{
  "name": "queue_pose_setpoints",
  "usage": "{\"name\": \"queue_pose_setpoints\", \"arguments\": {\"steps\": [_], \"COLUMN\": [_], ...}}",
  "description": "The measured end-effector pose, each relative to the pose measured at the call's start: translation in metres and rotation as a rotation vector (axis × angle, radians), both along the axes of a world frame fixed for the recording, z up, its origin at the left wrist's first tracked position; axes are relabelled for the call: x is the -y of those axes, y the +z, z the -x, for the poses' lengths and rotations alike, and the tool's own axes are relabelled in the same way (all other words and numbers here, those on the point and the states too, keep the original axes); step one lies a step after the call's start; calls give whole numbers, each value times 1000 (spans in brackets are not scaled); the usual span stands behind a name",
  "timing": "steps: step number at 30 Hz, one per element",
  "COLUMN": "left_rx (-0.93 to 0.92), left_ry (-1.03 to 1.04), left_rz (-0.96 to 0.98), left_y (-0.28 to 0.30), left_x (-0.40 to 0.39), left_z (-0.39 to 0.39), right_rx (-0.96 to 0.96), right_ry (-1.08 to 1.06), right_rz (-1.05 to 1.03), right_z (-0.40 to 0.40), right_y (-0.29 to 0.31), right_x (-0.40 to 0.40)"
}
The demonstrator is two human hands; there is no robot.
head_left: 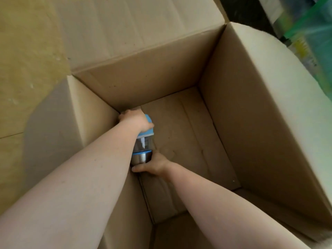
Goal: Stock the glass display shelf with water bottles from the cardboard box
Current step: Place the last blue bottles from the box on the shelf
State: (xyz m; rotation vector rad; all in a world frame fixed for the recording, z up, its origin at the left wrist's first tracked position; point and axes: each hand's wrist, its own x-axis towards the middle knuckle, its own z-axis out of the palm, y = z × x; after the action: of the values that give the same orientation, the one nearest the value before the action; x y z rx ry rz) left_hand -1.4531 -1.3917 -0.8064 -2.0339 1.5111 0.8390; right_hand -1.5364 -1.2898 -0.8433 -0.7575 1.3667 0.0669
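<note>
Deep against the cardboard box's [251,105] left wall, both hands' fingers grip one water bottle [142,150]; open floor rightward.

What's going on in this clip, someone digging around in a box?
A person reaches both arms deep into a large open cardboard box. The left hand grips the blue lid end of a water bottle, and the right hand holds its metal base. The bottle lies near the box's left wall, close to the bottom. No other bottles show inside, and the display shelf is out of view.
</note>
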Motion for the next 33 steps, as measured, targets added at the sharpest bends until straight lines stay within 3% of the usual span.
{"name": "queue_pose_setpoints", "arguments": {"steps": [7,17,23,28,33], "left_rx": [36,-27,-36,-424,-712], "left_ry": [-56,81,198,557,634], "left_rz": [-9,159,238,219,43], "left_y": [-7,11,55,100,163], "left_x": [-1,-4,-9,-11,-26], "left_z": [2,12,25,13,-2], "right_rx": [29,-58,-105,-114,-166], "right_ry": [-141,-16,84,121,275], "right_rz": [-8,107,309,504,784], "right_z": [-5,26,58,87,111], "right_y": [-5,16,47,93,162], "right_x": [-1,20,28,46,73]}}
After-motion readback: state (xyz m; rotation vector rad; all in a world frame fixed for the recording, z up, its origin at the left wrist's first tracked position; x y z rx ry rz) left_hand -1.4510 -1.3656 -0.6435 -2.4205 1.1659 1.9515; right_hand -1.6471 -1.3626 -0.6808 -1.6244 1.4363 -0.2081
